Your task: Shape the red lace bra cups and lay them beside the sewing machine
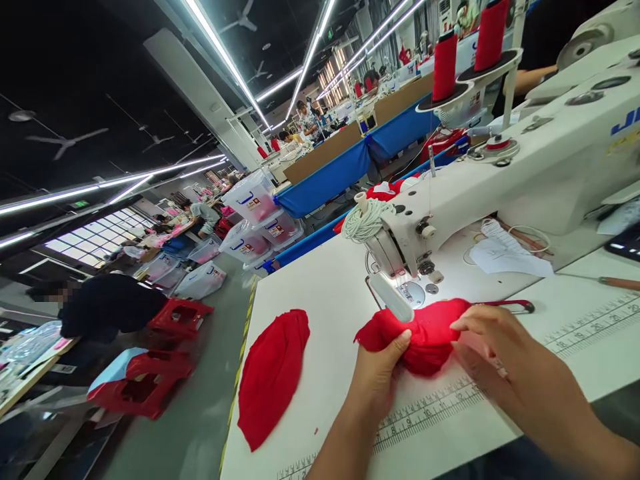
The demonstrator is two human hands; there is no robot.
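A gathered piece of red fabric (430,353) lies at the front of the white sewing machine (465,173), partly under its head. My left hand (375,377) grips the near left side of this fabric, thumb on top and the other fingers hidden beneath. At its right edge is my right hand (515,373), slightly blurred, with thumb and fingers apart and the fingertips by the cloth. The pale machine part hanging over the fabric hides the needle area. Another red fabric piece (275,377), leaf-shaped, lies flat on the table to the left.
Ruler markings (435,410) run along the white table's (330,287) front. Right of the needle area lie a white paper scrap (510,257) and a phone (625,247). Red thread cones (444,67) stand behind. Red stools (143,387), clear bins (250,197) and co-workers are farther left.
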